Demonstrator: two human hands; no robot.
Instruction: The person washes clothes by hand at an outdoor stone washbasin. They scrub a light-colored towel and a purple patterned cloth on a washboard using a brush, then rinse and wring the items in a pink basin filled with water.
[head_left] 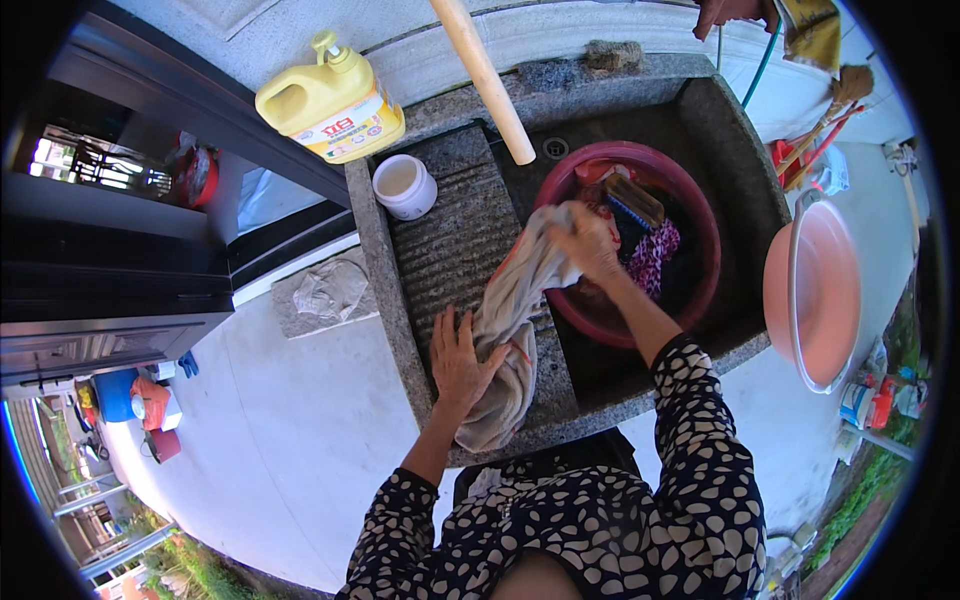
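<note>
Pressing flat w/ palm and spread fingers, the left hand (458, 362) pins the lower end of a wet beige cloth (512, 330) against the ribbed washboard slope (450, 230) of the stone sink (730, 130); no pinch there, just weight on top. Right hand (590, 243) is closed round the cloth's upper end, bunched in the fist, right over the rim of the dark red basin (700, 290). So the cloth runs diagonally, basin edge down to the near lip of the sink.

To scrub well, IMO: keep the left hand as anchor, fingers wide so fabric doesn't slide off the near edge; work the right hand's bunch along the ribs, not across. Keep some slack btwn hands, else it just stretches.

Inside the basin: a scrub brush (632, 203) and a purple patterned garment (655, 255), close to the right wrist. Wooden handle (485, 80) leans over the drain. White cup (404, 186) sits just beside the ribs, yellow detergent jug (332, 100) behind it. Pink basin (815, 290) stands apart, at right.
</note>
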